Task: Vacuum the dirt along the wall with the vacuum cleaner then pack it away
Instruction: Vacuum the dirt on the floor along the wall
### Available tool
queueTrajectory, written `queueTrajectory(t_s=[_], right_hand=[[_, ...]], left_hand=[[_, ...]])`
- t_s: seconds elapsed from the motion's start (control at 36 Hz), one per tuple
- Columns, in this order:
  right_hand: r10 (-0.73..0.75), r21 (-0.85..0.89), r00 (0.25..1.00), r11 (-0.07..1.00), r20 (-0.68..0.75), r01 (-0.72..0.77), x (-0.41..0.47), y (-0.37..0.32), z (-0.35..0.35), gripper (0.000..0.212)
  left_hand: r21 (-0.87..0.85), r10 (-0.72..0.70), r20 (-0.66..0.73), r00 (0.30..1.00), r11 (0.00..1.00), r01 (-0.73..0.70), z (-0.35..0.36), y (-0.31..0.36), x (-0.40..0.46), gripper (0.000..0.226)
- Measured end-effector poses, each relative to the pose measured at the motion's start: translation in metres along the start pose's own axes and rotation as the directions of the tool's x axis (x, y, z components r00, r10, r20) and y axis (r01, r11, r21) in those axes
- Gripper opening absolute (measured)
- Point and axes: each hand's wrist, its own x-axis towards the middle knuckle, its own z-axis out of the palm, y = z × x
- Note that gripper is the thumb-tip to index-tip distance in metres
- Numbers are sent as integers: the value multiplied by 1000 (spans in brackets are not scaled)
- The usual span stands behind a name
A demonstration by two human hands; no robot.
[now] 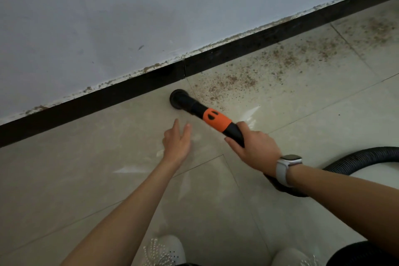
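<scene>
Two hands work here: your left hand point(177, 143) hovers over the floor point(86, 179), fingers loose and empty, risking a brush with the nozzle point(180, 99) beside the skirting point(97, 101). Your right hand point(252, 147) grips the vacuum wand point(218, 121); sweep too fast and the dirt point(233, 83) scatters rightward, or the hose point(362, 160) snags.

white wristwatch point(288, 167); beaded white shoes point(166, 250); tiled floor point(86, 179)
</scene>
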Motion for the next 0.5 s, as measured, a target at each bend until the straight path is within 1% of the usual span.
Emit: queueTrajectory(t_s=[0.06,0.08,0.11,0.17,0.22,0.28,0.33,0.42,0.5], right_hand=[[104,32,994,994,-24,-103,2,6,-6,39],[137,38,990,990,-32,-136,2,7,-7,39],[144,37,989,989,-36,-143,2,6,-7,39],[98,21,995,995,-14,-98,-1,-3,-4,40],[3,-15,999,1000,54,-2,-6,-16,2,42],[-101,-50,986,993,134,108,-13,-24,4,42],[-126,-61,980,989,157,137,-14,-23,2,41],[-34,-48,996,998,86,38,-9,-3,-8,41],[117,11,993,993,16,-117,1,14,-20,41]], left_hand=[[290,-25,-69,997,956,44,-8,-16,1,72],[393,-52,-79,996,916,79,-12,-26,2,78],[467,-86,-73,994,878,110,-15,-37,4,83],[558,-142,-49,989,817,145,-20,-54,5,93],[572,-169,-36,985,805,159,-23,-67,5,101],[566,-166,-41,985,809,160,-24,-73,4,104],[574,-158,-42,987,804,153,-26,-74,3,105],[564,-151,-37,988,813,145,-28,-74,3,106],[567,-149,-40,988,811,145,-29,-74,4,106]])
